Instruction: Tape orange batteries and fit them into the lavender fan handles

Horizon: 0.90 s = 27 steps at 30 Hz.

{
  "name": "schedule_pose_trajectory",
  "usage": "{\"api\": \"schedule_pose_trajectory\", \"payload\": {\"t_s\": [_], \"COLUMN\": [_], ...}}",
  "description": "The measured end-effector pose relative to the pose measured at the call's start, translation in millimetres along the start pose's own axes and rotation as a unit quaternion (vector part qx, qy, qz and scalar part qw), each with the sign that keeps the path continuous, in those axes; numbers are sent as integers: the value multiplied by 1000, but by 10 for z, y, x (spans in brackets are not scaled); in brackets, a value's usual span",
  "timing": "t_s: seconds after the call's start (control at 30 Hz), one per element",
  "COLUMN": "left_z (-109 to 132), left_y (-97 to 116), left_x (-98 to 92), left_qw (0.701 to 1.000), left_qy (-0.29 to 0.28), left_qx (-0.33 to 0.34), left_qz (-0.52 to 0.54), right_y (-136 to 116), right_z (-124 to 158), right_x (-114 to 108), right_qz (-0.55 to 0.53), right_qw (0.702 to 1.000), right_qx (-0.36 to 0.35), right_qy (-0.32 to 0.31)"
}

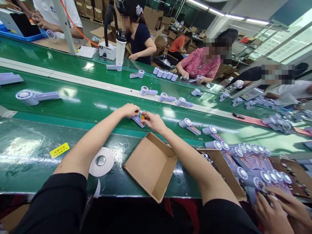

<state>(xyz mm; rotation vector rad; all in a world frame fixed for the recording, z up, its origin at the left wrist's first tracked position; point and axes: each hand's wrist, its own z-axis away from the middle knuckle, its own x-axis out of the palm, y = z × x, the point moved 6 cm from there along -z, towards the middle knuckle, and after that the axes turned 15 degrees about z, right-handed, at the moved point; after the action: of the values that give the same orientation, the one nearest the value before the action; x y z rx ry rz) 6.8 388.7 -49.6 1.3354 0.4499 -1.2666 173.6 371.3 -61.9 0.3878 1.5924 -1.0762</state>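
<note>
Head view: both forearms reach out over the green conveyor table [73, 107]. The left hand [130, 110] has its fingers bunched together, pinching the upper end of a pale lilac fan handle shell [136, 121] that lies on the belt between the two hands. The right hand [153, 122] meets it from the other side, thumb and forefinger pinching a small orange battery cell [142, 116] that sits at the open face of the shell; the two hands are nearly touching.

Just nearer than the hands, an open shallow cardboard box [152, 165] rests at the near edge of the table, its flap raised toward the right wrist. To its left lies a roll of white tape [101, 161] with a loose tail hanging over the edge, and further left a yellow label [59, 150] is stuck to the belt.

To the right of the box, a second carton holds rows of lilac handheld fans [253, 162], and another person's hands [278, 211] rest at its near corner. More single fans are scattered along the belt; one lies far left [36, 97]. Across the belt several co-workers sit; one in a pink shirt [200, 65] handles a fan
</note>
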Motion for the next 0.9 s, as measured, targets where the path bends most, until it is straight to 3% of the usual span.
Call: {"api": "schedule_pose_trajectory", "payload": {"t_s": [0.33,0.6,0.73,0.83,0.9], "left_z": [-142,-157,-153,19,389], "left_y": [106,183,346,510,603], "left_x": [33,109,136,108,100], "left_qw": [999,998,996,994,989], "left_qy": [5,31,47,70,135], "left_qx": [-35,-53,-79,-89,-65], "left_qz": [9,20,1,9,-2], "right_y": [66,-139,-266,-299,-228], "right_z": [4,-120,-193,-92,33], "right_x": [0,90,36,-90,-240], "right_qz": [177,303,331,342,347], "right_qw": [981,939,927,922,927], "right_qx": [8,-39,-36,-41,-22], "right_qy": [-80,-157,-171,-178,-142]}}
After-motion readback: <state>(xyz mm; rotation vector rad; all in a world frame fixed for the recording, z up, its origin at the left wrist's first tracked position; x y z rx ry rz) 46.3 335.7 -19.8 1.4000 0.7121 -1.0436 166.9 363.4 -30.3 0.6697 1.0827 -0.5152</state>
